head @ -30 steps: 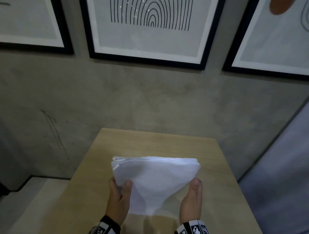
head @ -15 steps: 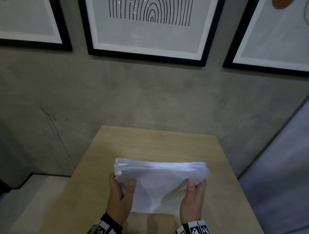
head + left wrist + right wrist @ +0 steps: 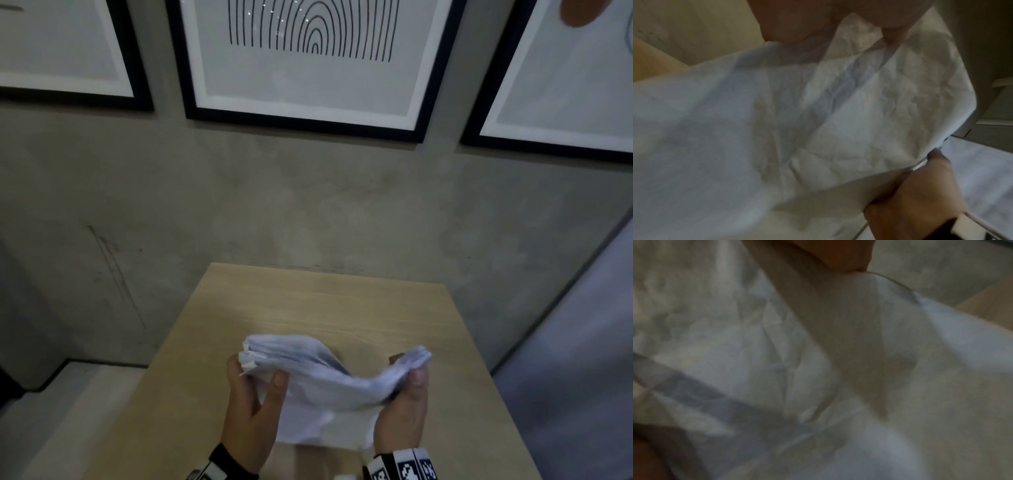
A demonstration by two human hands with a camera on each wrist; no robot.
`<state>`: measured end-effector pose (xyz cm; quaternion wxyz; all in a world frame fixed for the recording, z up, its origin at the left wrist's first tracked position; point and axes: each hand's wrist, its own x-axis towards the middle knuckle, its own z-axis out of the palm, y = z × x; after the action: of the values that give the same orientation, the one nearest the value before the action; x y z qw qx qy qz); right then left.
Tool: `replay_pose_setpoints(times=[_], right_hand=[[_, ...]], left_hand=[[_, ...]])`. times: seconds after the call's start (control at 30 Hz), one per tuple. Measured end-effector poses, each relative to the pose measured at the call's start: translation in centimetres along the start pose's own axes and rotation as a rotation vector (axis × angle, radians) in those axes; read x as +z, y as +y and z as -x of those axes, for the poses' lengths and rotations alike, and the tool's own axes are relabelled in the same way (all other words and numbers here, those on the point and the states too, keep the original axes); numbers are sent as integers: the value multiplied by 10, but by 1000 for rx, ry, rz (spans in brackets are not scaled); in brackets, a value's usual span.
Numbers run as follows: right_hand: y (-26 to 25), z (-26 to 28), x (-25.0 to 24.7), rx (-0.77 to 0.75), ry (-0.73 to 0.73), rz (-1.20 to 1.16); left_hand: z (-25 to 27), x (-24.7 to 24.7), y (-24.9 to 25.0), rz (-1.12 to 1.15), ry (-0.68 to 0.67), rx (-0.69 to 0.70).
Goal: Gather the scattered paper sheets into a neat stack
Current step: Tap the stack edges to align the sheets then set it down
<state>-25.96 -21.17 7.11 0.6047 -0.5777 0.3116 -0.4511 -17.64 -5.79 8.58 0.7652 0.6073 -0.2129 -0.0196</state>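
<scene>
The left hand (image 3: 251, 406) pinches the left edge of the sheaf of crumpled white paper sheets (image 3: 329, 387) — thumb on top — and the right hand (image 3: 404, 409) clamps the right edge. The sheaf hangs above the pale wooden table (image 3: 325, 308), its long axis running hand to hand, sagging between them — neither hand looks nearer.

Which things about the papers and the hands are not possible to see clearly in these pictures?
- Number of sheets in the paper stack: edges blurred, head view.
- Fingers of the left hand and right hand: hidden behind the paper, head view.
- Stack's lower edge: whether it touches the table is unclear.
- Both wrist views: paper fills them, blurred.
</scene>
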Motion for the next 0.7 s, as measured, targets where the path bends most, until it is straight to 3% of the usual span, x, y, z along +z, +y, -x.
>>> replay_pose_setpoints(times=[0.07, 0.1, 0.23, 0.33, 0.53, 0.7], right_hand=[[-3, 1, 3, -118, 9, -20], [2, 2, 4, -107, -6, -25], [17, 14, 7, 55, 62, 30], [15, 11, 9, 51, 92, -29], [30, 5, 12, 242, 8, -131], [34, 8, 19, 233, -5, -64]], left_hand=[[0, -1, -6, 3, 3, -27], [1, -3, -12, 13, -2, -54], [6, -7, -38, 48, -19, -126], [1, -4, -35, 43, -21, -102], [-6, -1, -25, 70, -167, -135], [-1, -1, -34, 67, -180, -248]])
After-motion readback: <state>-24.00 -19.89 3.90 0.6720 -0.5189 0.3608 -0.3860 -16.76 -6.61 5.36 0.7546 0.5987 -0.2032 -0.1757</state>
